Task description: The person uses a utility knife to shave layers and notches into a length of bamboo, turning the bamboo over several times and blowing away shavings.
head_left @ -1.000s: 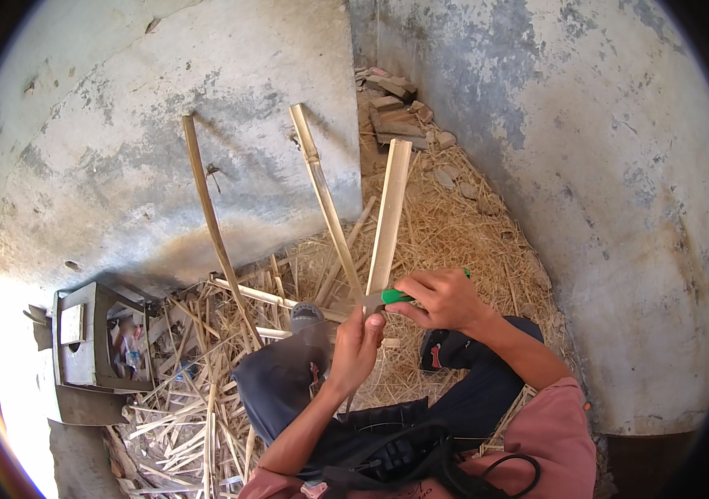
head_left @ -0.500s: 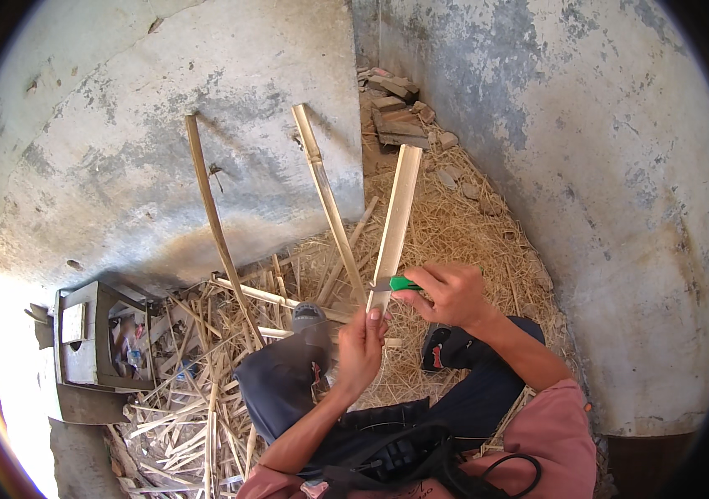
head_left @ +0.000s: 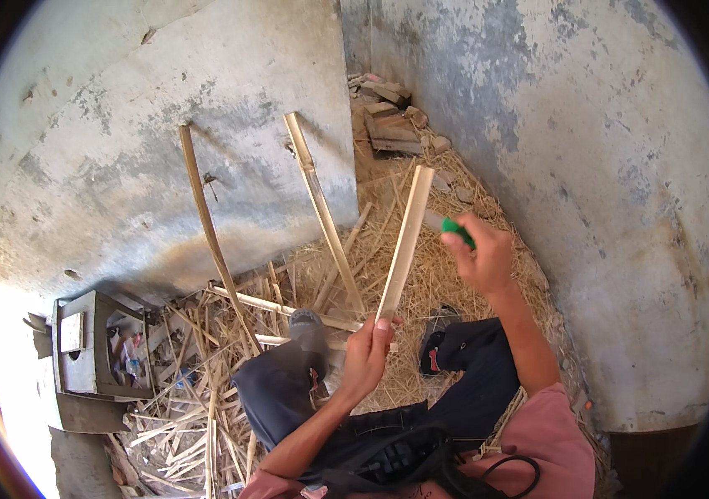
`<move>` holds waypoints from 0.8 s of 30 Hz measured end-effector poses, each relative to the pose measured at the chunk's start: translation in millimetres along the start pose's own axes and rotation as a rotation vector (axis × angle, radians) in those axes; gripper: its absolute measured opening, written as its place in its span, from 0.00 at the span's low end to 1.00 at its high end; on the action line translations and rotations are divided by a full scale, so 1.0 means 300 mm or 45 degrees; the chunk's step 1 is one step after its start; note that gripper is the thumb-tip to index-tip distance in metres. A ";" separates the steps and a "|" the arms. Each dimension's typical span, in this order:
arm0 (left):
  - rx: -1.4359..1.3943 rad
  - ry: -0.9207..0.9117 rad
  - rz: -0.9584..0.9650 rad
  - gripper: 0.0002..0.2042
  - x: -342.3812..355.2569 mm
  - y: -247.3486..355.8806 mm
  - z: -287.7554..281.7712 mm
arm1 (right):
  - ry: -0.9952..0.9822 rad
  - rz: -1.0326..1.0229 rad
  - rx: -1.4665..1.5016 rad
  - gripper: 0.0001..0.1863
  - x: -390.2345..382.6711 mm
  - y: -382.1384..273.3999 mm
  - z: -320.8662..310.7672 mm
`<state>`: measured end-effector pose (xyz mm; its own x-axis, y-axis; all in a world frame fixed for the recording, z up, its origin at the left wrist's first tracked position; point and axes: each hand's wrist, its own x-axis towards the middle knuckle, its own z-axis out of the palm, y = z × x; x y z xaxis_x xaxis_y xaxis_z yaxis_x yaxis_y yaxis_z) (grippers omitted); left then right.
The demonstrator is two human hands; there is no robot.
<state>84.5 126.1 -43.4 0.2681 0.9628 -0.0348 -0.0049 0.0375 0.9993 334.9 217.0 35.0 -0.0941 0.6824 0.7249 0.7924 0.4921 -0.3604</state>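
Note:
My left hand [head_left: 365, 356] is closed round the lower end of a split bamboo strip [head_left: 405, 245], which tilts up and away, its pale face showing. To the right of the strip, my right hand [head_left: 485, 252] grips a green-handled knife [head_left: 458, 233]. Its blurred blade points left toward the strip's upper part; whether it touches cannot be made out. Both hands are above my legs in dark trousers [head_left: 475, 353].
Two bamboo lengths, a darker one [head_left: 207, 212] and a paler one [head_left: 318, 198], lean against the wall. Split pieces [head_left: 180, 449] and shavings litter the floor. A wooden box [head_left: 80, 358] stands at left; bricks [head_left: 392, 125] are heaped in the far corner.
My right hand and the knife have moved up and right, from low on the strip toward its upper part. The strip's top has swung slightly right and nearer.

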 end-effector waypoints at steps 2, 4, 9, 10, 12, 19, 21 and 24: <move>-0.164 -0.011 0.014 0.20 -0.002 0.019 -0.012 | -0.029 -0.156 0.067 0.18 -0.028 -0.032 0.035; -0.168 0.019 0.034 0.20 0.010 0.031 -0.022 | -0.103 -0.275 0.106 0.17 -0.047 -0.073 0.056; -0.081 0.051 0.078 0.19 0.017 0.013 -0.043 | -0.290 -0.387 0.075 0.19 -0.080 -0.135 0.078; -0.045 0.042 0.086 0.19 0.016 0.013 -0.044 | -0.306 -0.391 0.073 0.19 -0.084 -0.137 0.082; 0.020 0.045 0.110 0.19 0.018 0.011 -0.044 | -0.337 -0.400 0.068 0.18 -0.092 -0.140 0.089; 0.208 0.180 0.239 0.17 0.026 0.012 -0.038 | -0.325 -0.428 0.062 0.18 -0.104 -0.163 0.104; 0.225 0.194 0.233 0.17 0.023 0.015 -0.032 | -0.323 -0.435 0.029 0.18 -0.103 -0.164 0.105; 0.219 0.197 0.219 0.18 0.019 0.014 -0.030 | -0.309 -0.407 0.009 0.18 -0.100 -0.176 0.098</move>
<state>77.4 134.1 -39.6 0.1269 0.9809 0.1472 0.1296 -0.1635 0.9780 278.1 186.4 14.9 -0.4754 0.6017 0.6418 0.6960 0.7035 -0.1441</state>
